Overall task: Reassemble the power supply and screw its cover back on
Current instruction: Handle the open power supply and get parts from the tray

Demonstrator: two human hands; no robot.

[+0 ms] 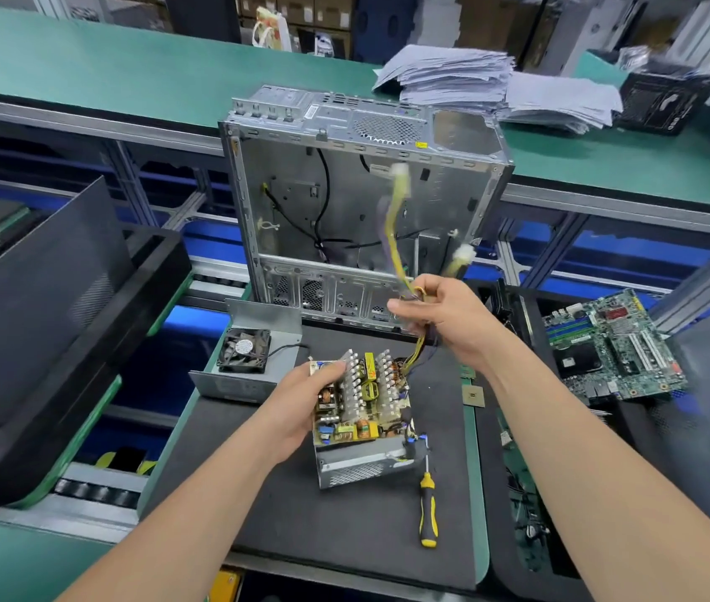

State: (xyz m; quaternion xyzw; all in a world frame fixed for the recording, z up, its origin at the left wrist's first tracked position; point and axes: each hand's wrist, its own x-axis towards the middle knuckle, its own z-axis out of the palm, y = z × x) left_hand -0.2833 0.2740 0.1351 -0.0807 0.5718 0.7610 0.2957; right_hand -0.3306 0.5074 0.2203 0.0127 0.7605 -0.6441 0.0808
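Clasping the left edge of the power supply [361, 401], the left grip [301, 406] holds it on the dark worktop [322, 536]. Its bare circuit board, crowded with silver heatsinks and copper coils, sits in an open metal shell. The right grip [444, 315], at one o'clock, clenches the yellow-and-black cable bundle [393, 241]. The fan-fitted cover [257, 317] lies at ten o'clock and a screwdriver [427, 510] at five.

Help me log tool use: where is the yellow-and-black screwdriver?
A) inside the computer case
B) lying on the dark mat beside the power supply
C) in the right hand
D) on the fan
B: the screwdriver lies on the dark mat beside the power supply, which the left hand grips; the right hand holds the cable bundle.
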